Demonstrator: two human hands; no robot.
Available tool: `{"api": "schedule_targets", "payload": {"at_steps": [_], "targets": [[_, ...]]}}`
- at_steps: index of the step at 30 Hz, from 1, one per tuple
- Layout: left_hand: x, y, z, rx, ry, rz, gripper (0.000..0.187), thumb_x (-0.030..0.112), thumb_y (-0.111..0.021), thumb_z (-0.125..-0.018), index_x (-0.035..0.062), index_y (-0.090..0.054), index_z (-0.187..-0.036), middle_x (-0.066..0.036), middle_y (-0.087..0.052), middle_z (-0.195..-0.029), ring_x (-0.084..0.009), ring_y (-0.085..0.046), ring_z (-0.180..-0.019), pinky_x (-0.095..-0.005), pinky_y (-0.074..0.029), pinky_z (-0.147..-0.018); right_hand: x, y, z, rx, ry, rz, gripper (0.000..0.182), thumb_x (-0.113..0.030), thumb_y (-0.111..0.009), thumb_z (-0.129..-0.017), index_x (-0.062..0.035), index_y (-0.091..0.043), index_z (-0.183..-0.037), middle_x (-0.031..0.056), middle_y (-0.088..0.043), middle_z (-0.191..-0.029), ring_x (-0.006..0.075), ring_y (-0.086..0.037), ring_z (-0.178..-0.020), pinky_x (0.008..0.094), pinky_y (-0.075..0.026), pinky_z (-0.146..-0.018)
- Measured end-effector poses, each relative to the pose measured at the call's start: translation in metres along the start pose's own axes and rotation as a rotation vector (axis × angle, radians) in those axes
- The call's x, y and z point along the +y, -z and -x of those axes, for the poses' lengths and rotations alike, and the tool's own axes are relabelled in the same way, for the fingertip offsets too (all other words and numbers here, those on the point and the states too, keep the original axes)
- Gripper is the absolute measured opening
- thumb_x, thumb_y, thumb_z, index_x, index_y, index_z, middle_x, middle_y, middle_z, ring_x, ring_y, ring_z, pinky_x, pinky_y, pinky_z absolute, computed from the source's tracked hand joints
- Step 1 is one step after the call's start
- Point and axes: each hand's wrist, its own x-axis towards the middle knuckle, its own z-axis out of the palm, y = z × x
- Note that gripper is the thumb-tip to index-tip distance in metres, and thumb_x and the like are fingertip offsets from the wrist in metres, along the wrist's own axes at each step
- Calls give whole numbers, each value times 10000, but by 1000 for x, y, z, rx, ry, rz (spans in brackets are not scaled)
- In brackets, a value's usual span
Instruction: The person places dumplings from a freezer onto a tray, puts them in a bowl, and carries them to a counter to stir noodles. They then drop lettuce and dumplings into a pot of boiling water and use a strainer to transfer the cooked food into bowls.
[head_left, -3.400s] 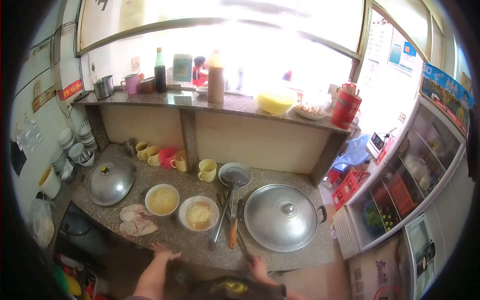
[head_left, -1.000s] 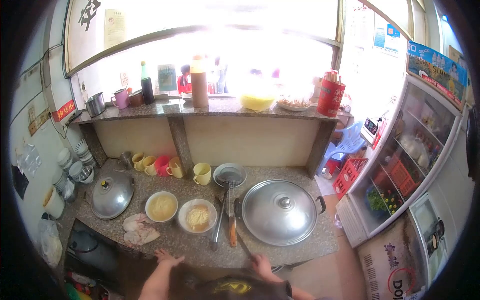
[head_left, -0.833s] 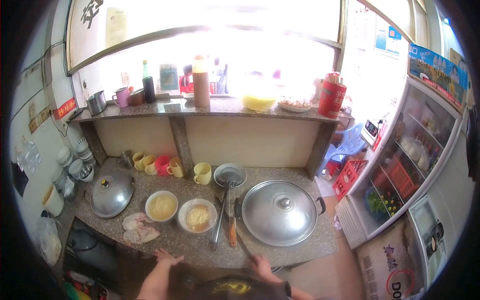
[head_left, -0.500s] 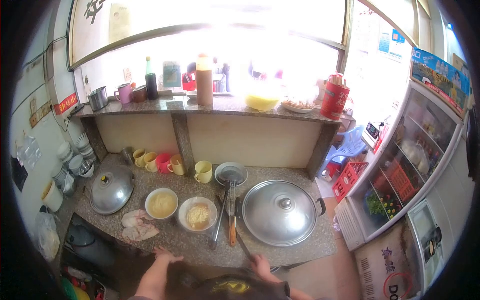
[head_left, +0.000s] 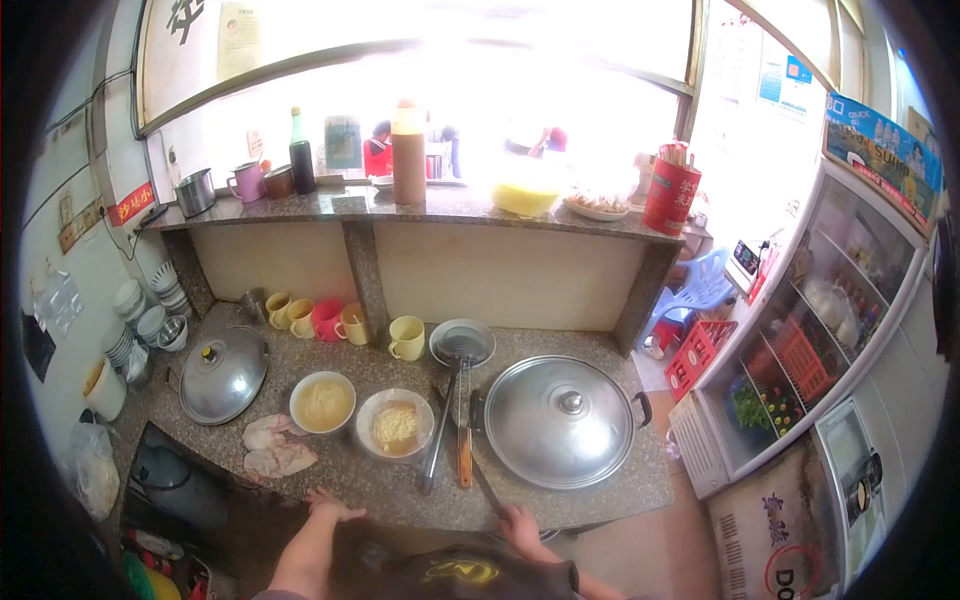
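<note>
My left hand (head_left: pixel 335 506) rests at the front edge of the stone counter (head_left: pixel 560 510), fingers spread and holding nothing. A crumpled, stained cloth (head_left: pixel 277 447) lies just beyond it. My right hand (head_left: pixel 520 523) is curled at the near end of a long dark handle (head_left: pixel 486 490); the handle's far end is hidden among other tools. Beside it lie a wooden-handled strainer (head_left: pixel 465 458) and a long metal-handled tool (head_left: pixel 437 450), both reaching a metal bowl (head_left: pixel 462 338). Two white bowls stand left of these: one with noodles (head_left: pixel 397 428) in broth, one with pale liquid (head_left: pixel 325 403).
A large lidded wok (head_left: pixel 560 430) stands at right, a smaller domed lid (head_left: pixel 225 375) at left. Several cups (head_left: pixel 325 320) line the back. Bottles (head_left: pixel 408 160) and a red chopstick holder (head_left: pixel 672 190) stand on the shelf. Stacked bowls (head_left: pixel 130 300) and a fridge (head_left: pixel 815 330) flank the counter.
My hands stay almost in place, and the things on the counter have not moved. Beyond the window, people have shifted slightly.
</note>
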Motion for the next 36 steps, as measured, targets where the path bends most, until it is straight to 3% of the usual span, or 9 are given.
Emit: {"api": "schedule_targets", "payload": {"at_steps": [14, 15, 17, 20, 22, 36], "targets": [[2, 13, 23, -23, 12, 56, 1337, 778, -543, -455, -51, 91, -1289, -260, 44, -1356, -368, -67, -1265, -398, -199, -1014, 1, 0, -1, 37, 53, -7, 324, -104, -582, -682, -66, -537, -1001, 155, -521, -907, 341, -502, -857, 390, -418, -734], [2, 13, 25, -23, 12, 55, 1337, 778, -543, -455, -51, 91, -1289, -260, 44, -1356, -368, -67, -1265, -398, -199, -1014, 1, -1, -1, 27, 36, -14, 318, -107, -582, -682, -65, -539, -994, 155, -521, -909, 340, -500, -861, 391, -417, -737], [3, 18, 41, 13, 7, 58, 1187, 767, -462, -561, -39, -17, -1309, -197, 19, -1382, -388, -49, -1263, -398, -139, -1026, 1, -1, -1, 17, 18, -22, 311, -110, -582, -682, -63, -540, -988, 155, -521, -910, 340, -498, -866, 393, -415, -739], [3, 17, 39, 8, 26, 73, 1187, 765, -465, -561, -42, -19, -1308, -210, 20, -1378, -380, -62, -1264, -389, -142, -1027, -2, 0, 0, 4, -15, 3, 303, -118, -584, -682, -62, -543, -977, 155, -522, -913, 341, -497, -866, 396, -414, -738], [3, 20, 45, 12, 14, 55, 1190, 764, -467, -561, -46, -18, -1307, -214, 21, -1377, -377, -65, -1265, -388, -144, -1026, -2, 1, 0, -14, -2, 9, 378, -105, -569, -683, -69, -516, -1055, 175, -508, -921, 351, -488, -881, 398, -409, -764], [-2, 0, 31, 89, -17, 139, 1209, 743, -505, -551, -51, 9, -1304, -243, 23, -1366, -363, -27, -1272, -392, -135, -1028, -8, 5, 4, -2, 49, 49, 341, -85, -568, -683, -49, -528, -1020, 173, -513, -937, 346, -497, -862, 405, -419, -734]]}}
